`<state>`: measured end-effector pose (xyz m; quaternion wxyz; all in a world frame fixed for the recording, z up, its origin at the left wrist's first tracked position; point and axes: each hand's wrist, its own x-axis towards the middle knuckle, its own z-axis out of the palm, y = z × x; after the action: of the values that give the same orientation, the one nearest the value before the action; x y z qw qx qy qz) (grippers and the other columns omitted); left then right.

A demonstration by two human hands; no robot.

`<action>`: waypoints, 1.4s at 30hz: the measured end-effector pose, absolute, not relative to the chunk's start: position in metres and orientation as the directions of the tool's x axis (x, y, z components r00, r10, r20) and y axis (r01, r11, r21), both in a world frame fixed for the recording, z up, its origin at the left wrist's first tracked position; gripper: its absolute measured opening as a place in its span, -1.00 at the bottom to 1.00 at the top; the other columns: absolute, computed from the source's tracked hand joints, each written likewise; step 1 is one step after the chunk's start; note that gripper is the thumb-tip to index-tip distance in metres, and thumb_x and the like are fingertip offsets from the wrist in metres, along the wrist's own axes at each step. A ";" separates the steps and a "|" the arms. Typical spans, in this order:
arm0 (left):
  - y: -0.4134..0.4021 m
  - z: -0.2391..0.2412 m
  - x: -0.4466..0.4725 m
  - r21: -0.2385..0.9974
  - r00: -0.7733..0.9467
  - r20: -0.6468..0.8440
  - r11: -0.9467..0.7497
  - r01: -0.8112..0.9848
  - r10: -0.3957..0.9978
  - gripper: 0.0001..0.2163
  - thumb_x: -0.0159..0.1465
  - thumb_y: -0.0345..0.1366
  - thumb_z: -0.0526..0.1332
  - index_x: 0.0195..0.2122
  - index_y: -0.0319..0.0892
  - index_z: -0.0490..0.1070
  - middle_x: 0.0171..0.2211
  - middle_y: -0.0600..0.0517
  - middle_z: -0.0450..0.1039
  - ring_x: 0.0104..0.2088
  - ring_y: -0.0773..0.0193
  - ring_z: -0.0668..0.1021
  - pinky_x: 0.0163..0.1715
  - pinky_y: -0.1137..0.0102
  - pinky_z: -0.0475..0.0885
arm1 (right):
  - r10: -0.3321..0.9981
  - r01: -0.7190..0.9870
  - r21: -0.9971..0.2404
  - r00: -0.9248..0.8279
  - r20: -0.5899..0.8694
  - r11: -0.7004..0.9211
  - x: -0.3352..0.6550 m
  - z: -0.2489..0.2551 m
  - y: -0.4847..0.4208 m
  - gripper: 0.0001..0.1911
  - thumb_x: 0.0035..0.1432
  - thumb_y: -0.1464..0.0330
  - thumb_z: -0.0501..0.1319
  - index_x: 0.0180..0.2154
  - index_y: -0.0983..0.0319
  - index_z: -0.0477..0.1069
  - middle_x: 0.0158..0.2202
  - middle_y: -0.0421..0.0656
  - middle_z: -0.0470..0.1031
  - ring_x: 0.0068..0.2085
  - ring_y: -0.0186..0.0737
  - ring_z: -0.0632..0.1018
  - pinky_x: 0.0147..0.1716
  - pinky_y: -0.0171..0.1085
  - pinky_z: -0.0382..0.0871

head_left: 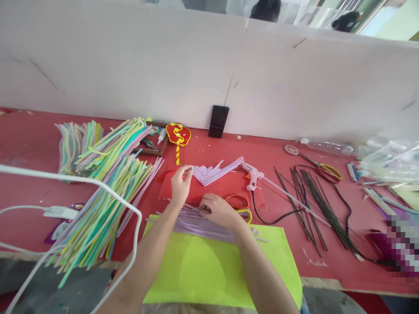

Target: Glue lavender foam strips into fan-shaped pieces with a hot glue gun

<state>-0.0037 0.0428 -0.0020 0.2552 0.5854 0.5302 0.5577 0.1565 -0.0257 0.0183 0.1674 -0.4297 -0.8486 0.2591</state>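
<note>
My left hand (181, 185) pinches the left end of a V-shaped piece of lilac pipe cleaners (209, 173), which lies over a red board (183, 195). Closer to me, my right hand (218, 210) is curled down onto a pile of loose lilac pipe cleaners (203, 224); its fingertips are partly hidden, so what they grip does not show. This pile rests on a yellow-green sheet (209, 266). Beside the right hand lie scissors with yellow and red-orange handles (245, 214). A pink glue gun (253, 175) lies right of the V-shaped piece.
Bundles of coloured pipe cleaners (108, 209) cover the left side, near a white cable (139, 226). A red and yellow fan-shaped piece (178, 134) and a phone (218, 121) are at the back. Dark thin rods (322, 205) and more scissors (329, 172) lie right.
</note>
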 end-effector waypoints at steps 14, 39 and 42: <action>0.037 -0.007 0.015 0.992 0.052 0.125 -0.125 -0.003 0.991 -0.67 0.17 -0.07 0.20 -0.19 -0.20 0.49 -0.29 -0.09 0.58 -0.31 0.17 0.60 -0.23 0.28 0.51 | 0.940 0.589 -0.787 0.126 0.316 0.186 0.184 0.009 -0.012 -0.76 0.20 0.19 0.08 -0.28 0.19 0.41 -0.42 -0.18 0.52 -0.43 -0.27 0.51 -0.33 -0.30 0.37; 0.040 -0.012 0.020 0.997 0.019 -0.003 0.004 -0.074 1.000 -0.68 -0.01 0.00 0.31 -0.52 -0.19 0.48 -0.53 0.03 0.52 -0.43 0.24 0.55 -0.30 0.35 0.46 | 0.960 0.613 -0.750 -0.051 0.277 0.249 0.183 0.005 -0.011 -0.76 0.21 0.19 0.11 -0.24 0.15 0.48 -0.27 -0.17 0.56 -0.35 -0.27 0.54 -0.30 -0.30 0.41; 0.044 -0.012 0.016 0.984 -0.126 -0.032 0.010 -0.176 0.992 -0.65 0.00 0.03 0.31 -0.49 -0.21 0.47 -0.50 0.02 0.52 -0.41 0.26 0.55 -0.28 0.35 0.46 | 0.955 0.594 -0.765 -0.020 0.296 0.250 0.187 0.007 -0.010 -0.73 0.21 0.17 0.10 -0.27 0.16 0.49 -0.29 -0.15 0.56 -0.32 -0.24 0.54 -0.24 -0.28 0.41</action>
<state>0.0162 0.0441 -0.0121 0.5142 0.4157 0.4905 0.5676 0.1873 -0.0097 0.0071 0.4052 -0.5706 -0.6787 0.2228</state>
